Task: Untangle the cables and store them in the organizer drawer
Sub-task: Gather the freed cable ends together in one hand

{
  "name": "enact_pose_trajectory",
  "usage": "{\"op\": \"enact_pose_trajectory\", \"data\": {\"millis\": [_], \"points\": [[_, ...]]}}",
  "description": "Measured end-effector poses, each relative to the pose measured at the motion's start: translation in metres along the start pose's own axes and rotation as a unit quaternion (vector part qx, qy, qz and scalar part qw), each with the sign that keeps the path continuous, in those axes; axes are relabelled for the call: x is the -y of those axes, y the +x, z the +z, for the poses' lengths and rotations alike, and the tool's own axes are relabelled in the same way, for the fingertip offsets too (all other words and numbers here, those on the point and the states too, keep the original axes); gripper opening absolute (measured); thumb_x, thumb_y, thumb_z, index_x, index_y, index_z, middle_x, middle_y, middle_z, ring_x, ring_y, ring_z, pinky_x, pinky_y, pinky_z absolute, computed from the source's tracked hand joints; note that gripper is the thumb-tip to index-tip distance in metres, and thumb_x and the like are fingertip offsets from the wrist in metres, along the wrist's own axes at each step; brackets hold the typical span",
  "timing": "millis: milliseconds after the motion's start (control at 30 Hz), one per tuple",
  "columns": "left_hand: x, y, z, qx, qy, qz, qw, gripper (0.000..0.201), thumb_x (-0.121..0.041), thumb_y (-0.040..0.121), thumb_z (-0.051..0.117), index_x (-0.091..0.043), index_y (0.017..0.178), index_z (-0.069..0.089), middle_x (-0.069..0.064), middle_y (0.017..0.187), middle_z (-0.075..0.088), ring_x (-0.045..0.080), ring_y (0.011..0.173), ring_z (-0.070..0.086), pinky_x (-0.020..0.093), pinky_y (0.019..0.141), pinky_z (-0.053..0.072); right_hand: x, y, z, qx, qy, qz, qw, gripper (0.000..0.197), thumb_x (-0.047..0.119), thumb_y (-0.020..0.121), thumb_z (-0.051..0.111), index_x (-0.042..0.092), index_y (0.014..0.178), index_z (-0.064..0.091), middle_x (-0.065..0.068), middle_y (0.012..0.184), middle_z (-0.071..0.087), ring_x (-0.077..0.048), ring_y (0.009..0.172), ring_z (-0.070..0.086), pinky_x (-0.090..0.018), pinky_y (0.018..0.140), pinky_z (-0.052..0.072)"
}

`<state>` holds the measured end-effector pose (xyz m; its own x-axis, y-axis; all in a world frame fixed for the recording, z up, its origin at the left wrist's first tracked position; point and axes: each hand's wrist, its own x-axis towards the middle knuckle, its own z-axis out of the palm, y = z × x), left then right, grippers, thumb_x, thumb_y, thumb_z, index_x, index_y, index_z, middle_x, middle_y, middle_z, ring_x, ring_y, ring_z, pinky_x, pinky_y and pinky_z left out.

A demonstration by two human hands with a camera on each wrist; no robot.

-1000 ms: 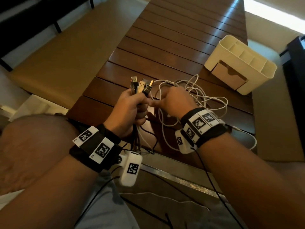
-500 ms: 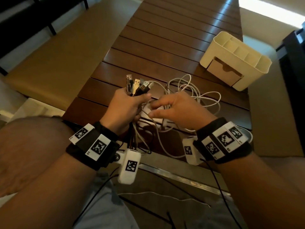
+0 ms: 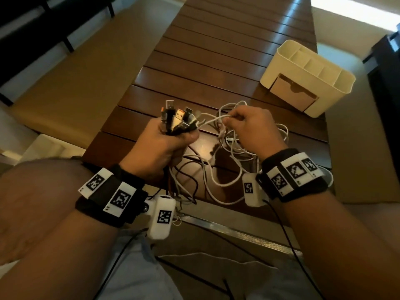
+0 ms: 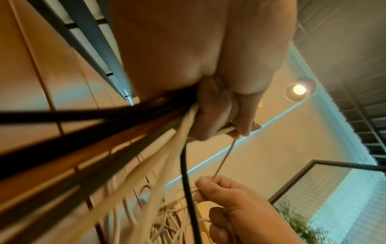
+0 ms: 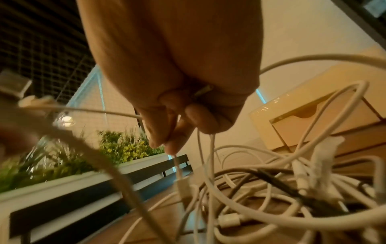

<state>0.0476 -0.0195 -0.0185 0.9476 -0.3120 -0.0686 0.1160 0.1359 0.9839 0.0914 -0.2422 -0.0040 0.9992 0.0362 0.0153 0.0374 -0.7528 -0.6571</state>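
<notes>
My left hand [image 3: 166, 139] grips a bundle of cable ends [image 3: 176, 119], black and white, with the USB plugs sticking up out of the fist. In the left wrist view the cables [image 4: 125, 132] run down from the curled fingers. My right hand [image 3: 249, 124] pinches a thin white cable [image 3: 213, 120] that stretches taut from the bundle. The right wrist view shows the fingertips [image 5: 167, 142] pinching that white cable [image 5: 177, 165]. A tangle of white cables [image 3: 236, 148] lies on the wooden table under the right hand. The cream organizer [image 3: 307, 76] stands at the far right, its drawer [image 3: 292, 92] closed.
The slatted wooden table [image 3: 216, 50] stretches away from me, with a tan bench [image 3: 75, 83] to its left. My knees and the table's metal front edge [image 3: 238, 230] are close below my wrists. A planter with greenery [image 5: 62, 165] shows in the right wrist view.
My right hand has lifted from beside the left fist and drawn a white cable out to the right. The left hand keeps its grip on the bundle.
</notes>
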Motion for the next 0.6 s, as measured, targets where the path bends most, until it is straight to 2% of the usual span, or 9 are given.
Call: {"op": "enact_pose_trajectory", "data": {"millis": [67,133,200,233,300,367,433,500,600], "points": [[0.001,0.002,-0.001,-0.030,-0.018,0.000,0.999,0.010,-0.002,0.093,0.062,-0.008,0.085,0.059,-0.001,0.054,0.033,0.012,0.041,0.026,0.025,0.041,0.023,0.003,0.002,-0.006,0.000,0.060,0.027,0.998,0.003,0.028,0.090,0.071,0.027,0.090,0.074,0.010,0.079,0.072,0.002,0.070,0.063,-0.014,0.065,0.046],[0.002,0.003,-0.002,-0.035,-0.016,-0.004,0.999,0.013,-0.002,0.092,0.062,-0.011,0.084,0.060,-0.002,0.054,0.033,0.012,0.041,0.026,0.024,0.041,0.024,0.008,0.001,-0.011,0.020,0.135,0.041,0.990,0.007,0.022,0.091,0.069,0.025,0.093,0.074,0.008,0.086,0.076,0.001,0.068,0.064,-0.022,0.068,0.048],[0.004,0.003,-0.002,-0.014,0.000,-0.016,1.000,0.012,-0.003,0.092,0.063,-0.011,0.083,0.062,-0.001,0.053,0.034,0.013,0.041,0.027,0.024,0.042,0.026,0.017,-0.005,-0.015,0.035,0.246,0.063,0.967,0.015,0.014,0.093,0.061,0.017,0.096,0.075,-0.001,0.091,0.077,-0.006,0.052,0.049,-0.025,0.054,0.041],[0.006,0.002,-0.002,0.001,0.012,-0.025,1.000,0.011,-0.003,0.092,0.063,-0.010,0.084,0.062,-0.001,0.053,0.035,0.013,0.041,0.028,0.024,0.042,0.026,0.021,-0.007,-0.016,0.040,0.303,0.076,0.949,0.018,0.013,0.095,0.057,0.013,0.098,0.074,-0.006,0.093,0.077,-0.009,0.049,0.040,-0.024,0.049,0.037],[0.010,0.000,0.000,0.035,0.020,-0.050,0.998,0.008,-0.005,0.092,0.065,0.000,0.088,0.061,-0.001,0.053,0.034,0.013,0.041,0.026,0.025,0.042,0.024,0.026,-0.011,-0.017,0.050,0.363,0.092,0.926,0.023,0.022,0.100,0.054,0.008,0.102,0.072,-0.011,0.096,0.076,-0.011,0.049,0.032,-0.022,0.046,0.035],[0.015,0.000,0.001,0.057,0.009,-0.074,0.996,0.026,-0.009,0.089,0.068,0.011,0.097,0.054,0.001,0.056,0.032,0.013,0.042,0.024,0.025,0.043,0.020,0.025,-0.013,-0.016,0.048,0.350,0.092,0.931,0.026,0.033,0.098,0.058,0.012,0.100,0.074,-0.012,0.095,0.076,-0.009,0.049,0.036,-0.022,0.049,0.039],[0.016,0.000,0.003,0.059,-0.016,-0.082,0.995,0.034,-0.012,0.087,0.068,0.013,0.102,0.052,0.000,0.057,0.031,0.012,0.042,0.024,0.023,0.041,0.020,0.023,-0.015,-0.015,0.031,0.310,0.078,0.947,0.018,0.029,0.095,0.065,0.016,0.096,0.076,-0.014,0.092,0.074,-0.007,0.050,0.043,-0.024,0.052,0.043],[0.014,0.000,0.003,0.038,-0.065,-0.085,0.994,0.025,-0.014,0.087,0.067,0.003,0.102,0.057,-0.004,0.056,0.030,0.009,0.042,0.024,0.020,0.040,0.021,0.021,-0.016,-0.014,0.025,0.301,0.074,0.951,0.009,0.017,0.092,0.068,0.014,0.098,0.074,-0.009,0.093,0.076,-0.008,0.058,0.054,-0.023,0.052,0.044],[0.010,0.002,-0.001,-0.024,-0.200,-0.103,0.974,0.009,-0.017,0.091,0.058,-0.009,0.094,0.059,-0.009,0.053,0.026,0.005,0.039,0.019,0.017,0.035,0.018,0.021,-0.018,-0.013,0.027,0.296,0.073,0.952,0.015,0.010,0.089,0.070,0.012,0.104,0.068,-0.009,0.094,0.076,-0.010,0.067,0.062,-0.020,0.052,0.045]]}}
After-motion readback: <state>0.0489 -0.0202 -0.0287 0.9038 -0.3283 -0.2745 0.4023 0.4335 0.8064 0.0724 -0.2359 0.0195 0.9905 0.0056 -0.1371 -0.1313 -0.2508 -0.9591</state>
